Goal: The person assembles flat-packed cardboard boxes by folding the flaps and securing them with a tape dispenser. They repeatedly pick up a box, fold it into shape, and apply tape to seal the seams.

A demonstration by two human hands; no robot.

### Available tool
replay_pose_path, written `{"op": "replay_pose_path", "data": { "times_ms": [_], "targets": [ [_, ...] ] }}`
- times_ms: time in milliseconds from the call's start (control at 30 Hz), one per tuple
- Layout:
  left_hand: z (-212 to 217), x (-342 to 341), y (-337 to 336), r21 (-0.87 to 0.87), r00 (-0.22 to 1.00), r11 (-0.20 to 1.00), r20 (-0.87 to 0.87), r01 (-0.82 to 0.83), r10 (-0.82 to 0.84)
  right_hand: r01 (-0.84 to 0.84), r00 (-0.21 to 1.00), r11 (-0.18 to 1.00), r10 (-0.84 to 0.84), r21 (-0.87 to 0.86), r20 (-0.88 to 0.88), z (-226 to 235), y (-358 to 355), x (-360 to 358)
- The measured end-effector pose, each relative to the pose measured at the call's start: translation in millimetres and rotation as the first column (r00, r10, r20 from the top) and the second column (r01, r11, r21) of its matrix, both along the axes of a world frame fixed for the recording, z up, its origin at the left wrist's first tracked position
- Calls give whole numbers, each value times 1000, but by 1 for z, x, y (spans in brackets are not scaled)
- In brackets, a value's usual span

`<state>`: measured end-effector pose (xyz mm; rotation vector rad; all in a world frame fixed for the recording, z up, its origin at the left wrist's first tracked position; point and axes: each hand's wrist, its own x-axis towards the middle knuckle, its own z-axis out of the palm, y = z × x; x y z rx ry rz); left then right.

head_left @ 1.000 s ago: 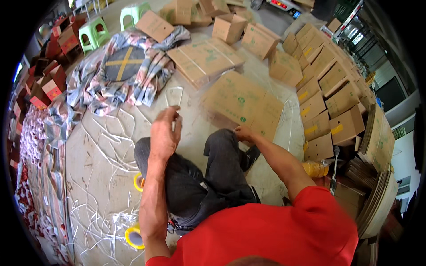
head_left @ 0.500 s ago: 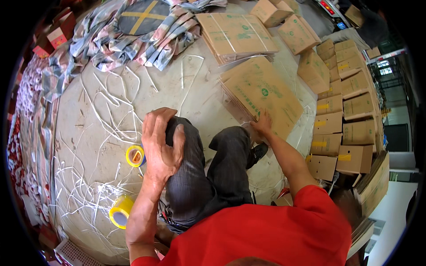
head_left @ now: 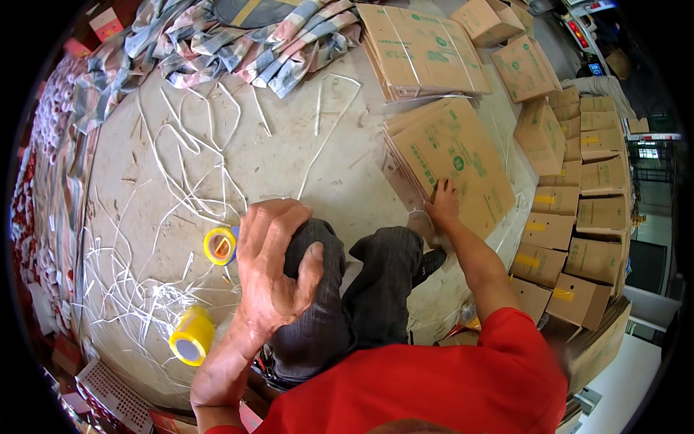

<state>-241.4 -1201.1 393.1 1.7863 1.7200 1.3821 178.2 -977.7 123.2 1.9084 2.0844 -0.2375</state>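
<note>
My left hand rests over my left knee, fingers apart and holding nothing. To the right, my right hand lies on the near left corner of a stack of flattened cardboard boxes. Its fingers are spread on the top sheet; the thumb is hard to make out. The stack sits tilted on the floor, its layered edges showing on the left. Just beyond it lies a bundle of flattened boxes tied with white straps. My right shoe is close to the stack's near corner.
Loose white strapping tangles over the floor at left. Near my left arm are a small tape roll and a larger yellow tape roll. Made-up cartons stand in rows at right. A checkered cloth lies bunched at the back.
The whole view has swung, so the floor things appear farther right. Both hands keep their places, the left over the knee and the right on the flattened boxes.
</note>
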Motion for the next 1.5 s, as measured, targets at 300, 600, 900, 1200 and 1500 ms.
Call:
{"op": "replay_pose_path", "data": {
  "times_ms": [300, 600, 900, 1200, 1500],
  "targets": [
    [2, 3, 0, 1, 1000, 1000, 16, -16, 16, -157, 987, 986, 157, 52, -11, -24, 8, 32],
    [8, 5, -10, 58, 998, 996, 21, -64, 62, -167, 980, 910, 196, 380, -40, 119, 6, 58],
    [-8, 1, -18, -26, 987, 998, 153, -56, 59, -407, 781, 738, 587, 539, -213, 355, -39, -49],
    [-3, -75, 33, 194, 960, 964, 250, -181, 130, -495, 673, 782, 621, 378, -402, 354, -86, -129],
    [-30, -56, 15, 158, 800, 979, 600, -129, 8, -511, 592, 787, 614, 346, -522, 289, -93, -141]
  ]
}}
